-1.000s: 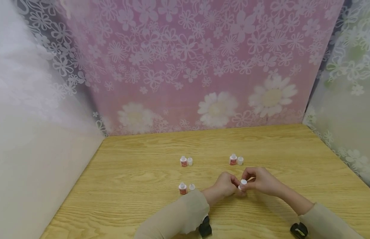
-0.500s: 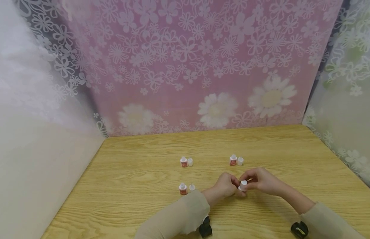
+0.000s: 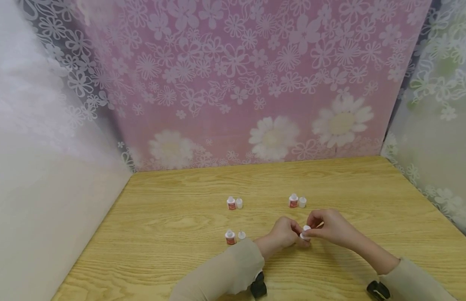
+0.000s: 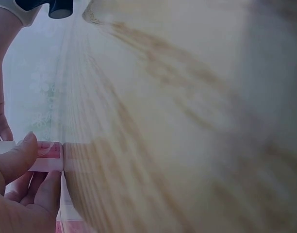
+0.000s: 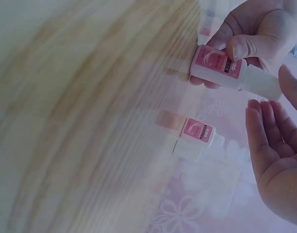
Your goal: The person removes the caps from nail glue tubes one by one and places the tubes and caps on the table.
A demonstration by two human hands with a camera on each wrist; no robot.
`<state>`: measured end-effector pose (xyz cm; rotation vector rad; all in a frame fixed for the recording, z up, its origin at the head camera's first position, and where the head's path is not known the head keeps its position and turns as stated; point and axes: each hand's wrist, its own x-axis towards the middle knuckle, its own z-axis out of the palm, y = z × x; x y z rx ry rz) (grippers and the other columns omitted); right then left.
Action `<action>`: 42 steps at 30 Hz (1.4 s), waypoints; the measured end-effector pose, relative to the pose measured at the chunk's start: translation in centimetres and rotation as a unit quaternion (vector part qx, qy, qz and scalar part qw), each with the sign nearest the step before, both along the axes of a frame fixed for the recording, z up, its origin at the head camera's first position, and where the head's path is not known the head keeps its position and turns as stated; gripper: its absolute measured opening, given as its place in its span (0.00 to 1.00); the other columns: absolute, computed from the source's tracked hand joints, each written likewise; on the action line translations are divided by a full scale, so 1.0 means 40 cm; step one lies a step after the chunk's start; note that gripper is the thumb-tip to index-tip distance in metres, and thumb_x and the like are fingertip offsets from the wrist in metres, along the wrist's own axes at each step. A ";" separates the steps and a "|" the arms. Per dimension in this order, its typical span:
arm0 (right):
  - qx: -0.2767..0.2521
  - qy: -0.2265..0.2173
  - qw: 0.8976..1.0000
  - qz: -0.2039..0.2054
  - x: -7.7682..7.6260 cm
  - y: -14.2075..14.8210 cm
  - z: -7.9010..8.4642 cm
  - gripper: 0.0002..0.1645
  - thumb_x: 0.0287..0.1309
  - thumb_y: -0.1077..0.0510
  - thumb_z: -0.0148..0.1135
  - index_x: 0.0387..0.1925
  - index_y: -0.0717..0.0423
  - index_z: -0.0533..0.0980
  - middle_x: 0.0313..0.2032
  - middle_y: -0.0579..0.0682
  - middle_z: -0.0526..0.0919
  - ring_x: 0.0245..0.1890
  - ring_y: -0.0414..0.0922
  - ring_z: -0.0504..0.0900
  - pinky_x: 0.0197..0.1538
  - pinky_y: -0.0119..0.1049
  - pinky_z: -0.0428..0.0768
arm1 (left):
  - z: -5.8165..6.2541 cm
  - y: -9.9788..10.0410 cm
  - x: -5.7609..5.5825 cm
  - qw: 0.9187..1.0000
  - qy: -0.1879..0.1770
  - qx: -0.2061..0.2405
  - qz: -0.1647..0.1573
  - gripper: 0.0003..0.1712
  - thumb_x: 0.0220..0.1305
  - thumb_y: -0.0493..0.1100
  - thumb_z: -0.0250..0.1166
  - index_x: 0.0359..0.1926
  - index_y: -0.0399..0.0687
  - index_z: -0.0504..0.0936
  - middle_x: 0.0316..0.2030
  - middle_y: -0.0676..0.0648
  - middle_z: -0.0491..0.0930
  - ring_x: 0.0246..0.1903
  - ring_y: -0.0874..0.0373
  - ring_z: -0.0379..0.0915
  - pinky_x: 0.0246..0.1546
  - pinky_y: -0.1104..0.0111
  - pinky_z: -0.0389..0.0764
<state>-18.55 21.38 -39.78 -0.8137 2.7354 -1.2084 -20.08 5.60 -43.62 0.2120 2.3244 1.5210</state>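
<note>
My left hand (image 3: 283, 233) grips a small white bottle (image 5: 219, 67) with a red label between thumb and fingers, low over the table. On that bottle's neck sits a white cap (image 5: 261, 81). My right hand (image 3: 332, 230) has its thumb and fingertips around the cap's end, the thumb on one side and the fingers on the other. The left wrist view shows the left thumb (image 4: 20, 158) pressed across the bottle, covering part of it.
Three similar bottles stand uncapped: front left (image 3: 230, 237), back left (image 3: 231, 203) and back right (image 3: 293, 201). Beside each lies its white cap (image 3: 242, 235), top down. Patterned curtains (image 3: 255, 83) border the wooden table (image 3: 161, 234) at the back and sides.
My right thumb and fingers have shifted around the cap, in a small twisting motion. The left hand and its bottle stay in place.
</note>
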 end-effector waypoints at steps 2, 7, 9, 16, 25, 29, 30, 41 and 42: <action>-0.002 -0.006 1.000 0.007 -0.001 0.001 0.002 0.12 0.45 0.51 0.66 0.24 0.54 0.74 0.23 0.41 0.77 0.25 0.36 0.76 0.28 0.31 0.75 | 0.000 0.000 0.000 1.000 -0.001 0.002 0.000 0.10 0.34 0.31 0.74 0.15 0.41 0.79 0.14 0.53 0.73 0.16 0.65 0.62 0.17 0.74 0.63; -0.007 -0.009 0.999 0.040 -0.006 0.008 0.002 0.09 0.48 0.53 0.65 0.28 0.55 0.77 0.27 0.42 0.79 0.29 0.37 0.77 0.31 0.32 0.76 | 0.002 0.001 0.001 1.000 -0.002 0.005 0.000 0.10 0.33 0.30 0.74 0.15 0.41 0.79 0.14 0.53 0.73 0.17 0.65 0.62 0.17 0.74 0.63; -0.018 -0.008 0.998 0.062 -0.009 0.013 -0.001 0.08 0.49 0.56 0.64 0.30 0.57 0.77 0.29 0.44 0.80 0.31 0.37 0.77 0.31 0.32 0.76 | 0.004 0.002 0.001 1.000 -0.003 0.005 0.001 0.10 0.33 0.30 0.74 0.15 0.41 0.79 0.14 0.53 0.73 0.16 0.65 0.61 0.17 0.74 0.62; -0.074 -0.009 0.987 0.143 -0.020 0.023 -0.011 0.07 0.52 0.66 0.58 0.35 0.62 0.77 0.34 0.54 0.80 0.34 0.41 0.77 0.32 0.34 0.76 | 0.005 0.006 0.003 1.000 0.002 0.002 0.001 0.11 0.32 0.28 0.74 0.15 0.40 0.77 0.14 0.54 0.73 0.16 0.65 0.62 0.16 0.75 0.63; -0.051 -0.042 0.991 0.121 -0.015 0.025 -0.003 0.13 0.54 0.59 0.59 0.39 0.64 0.75 0.37 0.55 0.78 0.39 0.41 0.77 0.38 0.36 0.76 | 0.005 0.007 0.004 1.000 0.006 -0.002 0.003 0.11 0.32 0.28 0.74 0.16 0.39 0.78 0.14 0.54 0.73 0.16 0.66 0.62 0.16 0.75 0.63; -0.011 -0.027 0.998 0.055 -0.007 0.016 0.002 0.15 0.49 0.51 0.63 0.32 0.59 0.73 0.30 0.46 0.77 0.33 0.37 0.76 0.34 0.33 0.76 | 0.007 0.006 0.004 1.000 0.004 -0.009 0.004 0.11 0.33 0.30 0.74 0.15 0.40 0.78 0.13 0.53 0.72 0.16 0.65 0.61 0.16 0.74 0.62; -0.002 -0.017 0.999 0.044 -0.005 0.013 0.003 0.15 0.48 0.50 0.64 0.30 0.57 0.72 0.28 0.44 0.76 0.31 0.37 0.76 0.32 0.32 0.76 | 0.007 0.006 0.004 1.000 0.002 -0.008 0.005 0.11 0.33 0.30 0.74 0.15 0.40 0.78 0.13 0.53 0.72 0.16 0.65 0.61 0.16 0.74 0.62; 0.017 -0.005 1.000 0.025 -0.002 0.004 0.009 0.12 0.48 0.50 0.64 0.26 0.53 0.73 0.25 0.41 0.76 0.28 0.36 0.76 0.31 0.30 0.75 | 0.007 0.008 0.003 1.000 0.001 -0.006 0.006 0.10 0.33 0.30 0.74 0.15 0.40 0.79 0.14 0.53 0.72 0.16 0.65 0.61 0.16 0.74 0.63; 0.014 -0.006 0.999 0.030 -0.002 0.005 0.009 0.11 0.48 0.51 0.64 0.27 0.53 0.74 0.26 0.41 0.77 0.29 0.36 0.76 0.31 0.30 0.76 | 0.008 0.007 0.004 1.000 0.002 -0.007 0.006 0.10 0.33 0.30 0.74 0.15 0.40 0.79 0.14 0.53 0.73 0.16 0.65 0.62 0.16 0.74 0.63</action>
